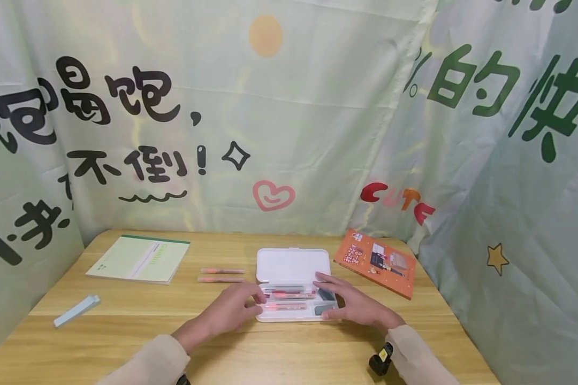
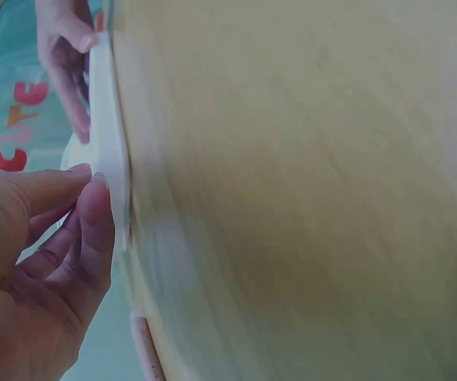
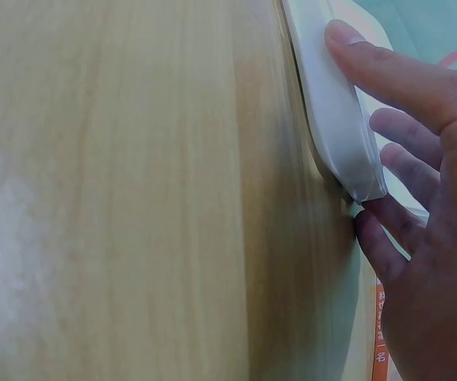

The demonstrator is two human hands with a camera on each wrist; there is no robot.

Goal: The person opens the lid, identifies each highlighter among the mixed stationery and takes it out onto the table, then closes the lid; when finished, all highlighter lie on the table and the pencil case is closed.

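A white pencil case [image 1: 293, 266] lies on the table with its lid folded back. Inside are several pens [image 1: 285, 307], pinkish and grey, and dark grey pieces [image 1: 324, 309] at the right end. My left hand [image 1: 232, 307] is at the case's left end, thumb and fingers loosely bent near the pens; no object shows between them. My right hand [image 1: 355, 300] holds the case's right end, thumb on the front edge and fingers spread toward the hinge. The right wrist view shows that thumb [image 3: 371, 59] against the white wall [image 3: 332, 103].
Two pinkish pens [image 1: 220, 275] lie left of the case. A pale green notebook [image 1: 139, 259] is at the back left, with a light blue strip-like object [image 1: 76, 311] before it. An orange book [image 1: 377, 263] lies behind my right hand. Printed curtains [image 1: 313, 123] enclose the table.
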